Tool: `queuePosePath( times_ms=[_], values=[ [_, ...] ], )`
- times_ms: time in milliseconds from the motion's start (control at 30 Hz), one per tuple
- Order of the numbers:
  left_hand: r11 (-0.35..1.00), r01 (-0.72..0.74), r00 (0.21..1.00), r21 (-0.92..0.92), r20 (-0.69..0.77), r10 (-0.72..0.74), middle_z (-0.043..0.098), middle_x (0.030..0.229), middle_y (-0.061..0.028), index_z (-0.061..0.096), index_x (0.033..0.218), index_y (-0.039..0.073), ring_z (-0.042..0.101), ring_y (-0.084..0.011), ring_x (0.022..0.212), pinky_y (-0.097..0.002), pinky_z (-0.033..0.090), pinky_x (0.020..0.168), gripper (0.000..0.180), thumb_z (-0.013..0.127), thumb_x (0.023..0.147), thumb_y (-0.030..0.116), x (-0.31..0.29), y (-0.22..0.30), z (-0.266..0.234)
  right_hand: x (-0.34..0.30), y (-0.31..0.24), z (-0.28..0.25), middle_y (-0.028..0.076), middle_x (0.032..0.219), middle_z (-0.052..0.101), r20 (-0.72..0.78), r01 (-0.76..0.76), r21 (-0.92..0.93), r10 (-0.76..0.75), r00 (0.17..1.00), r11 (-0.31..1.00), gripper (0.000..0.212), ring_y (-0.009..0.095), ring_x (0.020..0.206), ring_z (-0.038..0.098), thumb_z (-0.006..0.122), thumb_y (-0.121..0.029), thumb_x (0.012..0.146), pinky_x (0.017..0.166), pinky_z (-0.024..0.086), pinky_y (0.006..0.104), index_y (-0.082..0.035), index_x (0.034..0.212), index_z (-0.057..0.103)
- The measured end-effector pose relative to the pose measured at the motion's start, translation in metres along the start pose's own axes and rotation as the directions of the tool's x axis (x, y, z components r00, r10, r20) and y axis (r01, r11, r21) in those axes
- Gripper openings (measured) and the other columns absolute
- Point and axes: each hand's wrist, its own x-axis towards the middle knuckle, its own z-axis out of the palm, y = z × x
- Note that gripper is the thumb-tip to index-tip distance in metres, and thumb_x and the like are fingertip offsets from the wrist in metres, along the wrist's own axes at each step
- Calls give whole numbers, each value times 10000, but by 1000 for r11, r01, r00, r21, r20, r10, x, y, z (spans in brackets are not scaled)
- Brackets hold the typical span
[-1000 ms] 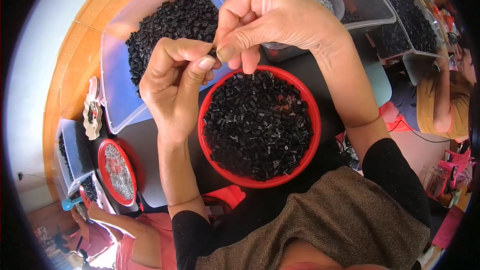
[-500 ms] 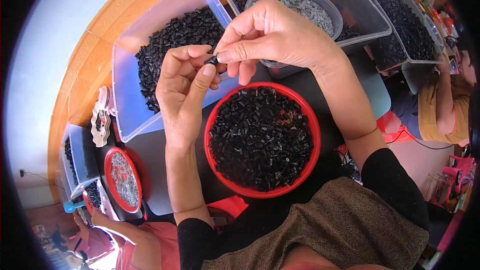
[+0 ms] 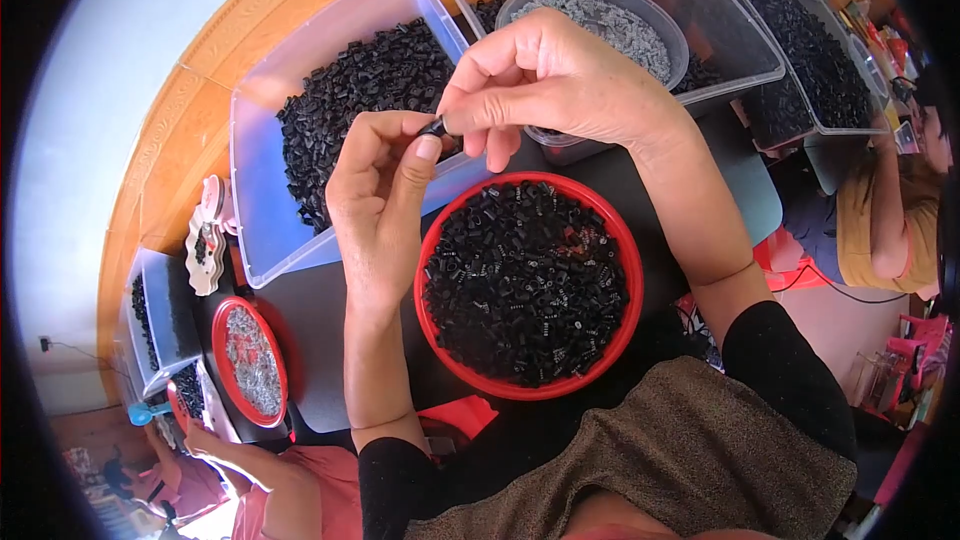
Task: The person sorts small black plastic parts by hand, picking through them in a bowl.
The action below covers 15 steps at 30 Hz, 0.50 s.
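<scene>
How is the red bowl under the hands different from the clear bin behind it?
The red bowl is round, opaque and filled across; the clear bin is rectangular, see-through and larger, its load heaped at the far end, leaving bare floor nearer. Both hold small black pieces.

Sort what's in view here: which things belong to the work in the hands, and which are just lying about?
In use:
- left hand and right hand, pinching one small black part between them
- red bowl of black parts, below the hands
- clear bin of black parts, behind the hands

Lying about:
- round tub of grey bits
- smaller red bowl, far left
- far-right clear bin
</scene>
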Motion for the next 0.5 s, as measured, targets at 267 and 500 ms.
queuePosePath(
  times_ms=[267, 500],
  values=[
    [964, -255, 962, -72, -118, 245, 514, 1149, -83, 582, 992, 27, 515, -137, 1011, -259, 457, 815, 120, 617, 877, 21, 3, -10, 0, 3, 1, 11, 40, 605, 546, 86, -143, 136, 132, 988, 980, 595, 93, 453, 528, 526, -577, 892, 421, 410, 210, 0, 792, 632],
    [922, -163, 985, -351, -109, 132, 550, 1106, -41, 580, 1026, 37, 502, -145, 1038, -319, 384, 930, 134, 589, 898, 74, -7, 3, 14, 3, 3, 19, -5, 579, 485, 208, -178, 322, 114, 972, 930, 568, 35, 423, 347, 527, -571, 896, 390, 264, 202, -30, 751, 622]
  ],
)
